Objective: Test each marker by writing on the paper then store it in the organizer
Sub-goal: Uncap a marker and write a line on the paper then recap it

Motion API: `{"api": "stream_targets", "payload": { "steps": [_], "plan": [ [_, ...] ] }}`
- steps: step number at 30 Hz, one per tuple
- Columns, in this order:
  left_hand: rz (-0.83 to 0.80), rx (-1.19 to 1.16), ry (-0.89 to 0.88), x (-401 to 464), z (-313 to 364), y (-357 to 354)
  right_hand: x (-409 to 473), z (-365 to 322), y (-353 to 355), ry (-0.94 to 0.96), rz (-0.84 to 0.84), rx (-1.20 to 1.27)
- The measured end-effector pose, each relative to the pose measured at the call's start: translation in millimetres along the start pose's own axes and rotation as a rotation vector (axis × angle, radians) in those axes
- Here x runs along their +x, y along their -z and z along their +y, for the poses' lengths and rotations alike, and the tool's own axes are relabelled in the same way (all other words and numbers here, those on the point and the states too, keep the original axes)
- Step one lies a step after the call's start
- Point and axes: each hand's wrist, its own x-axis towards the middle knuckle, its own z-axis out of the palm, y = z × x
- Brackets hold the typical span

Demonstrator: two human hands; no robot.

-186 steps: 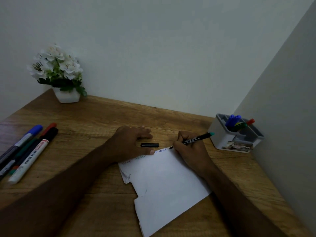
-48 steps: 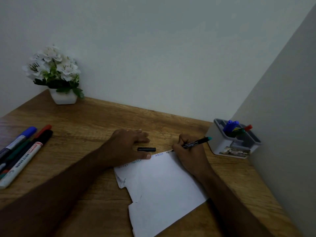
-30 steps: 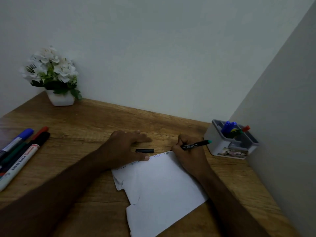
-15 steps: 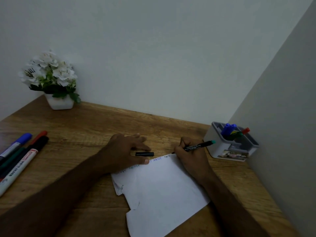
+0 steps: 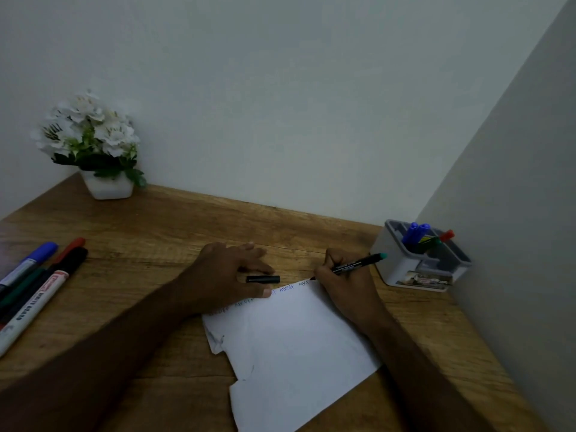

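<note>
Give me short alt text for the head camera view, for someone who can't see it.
A right hand writes with a black marker along the top edge of a torn white paper on a wooden desk, while the left hand holds the paper down beside the marker's cap. A white organizer with markers stands right; more markers lie left.

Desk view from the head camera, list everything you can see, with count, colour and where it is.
paper: one, white, torn near edge, desk centre, lettering along far edge
marker: one, black with teal end, tip at paper's far edge
cap: one, black, by the left fingers
loose markers: about five; blue, red, black, green, white; desk's left edge
organizer: one, grey-white, right corner, holding blue, green and red markers
flower pot: one, white, white flowers, far left
desk: one, brown wood
left hand: pressing the paper
right hand: gripping the marker
</note>
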Motion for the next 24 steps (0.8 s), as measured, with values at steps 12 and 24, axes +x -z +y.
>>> {"api": "stream_targets", "payload": {
  "steps": [12, 24],
  "plan": [
    [0.005, 0.010, -0.016, 1.0, -1.0, -0.5, 1.0, 0.2, -1.6, 0.030, 0.001, -0.017],
    [0.008, 0.002, -0.007, 1.2, -2.0, -0.5, 0.5, 3.7, 0.3, 0.049, 0.013, 0.001]
  ]
}}
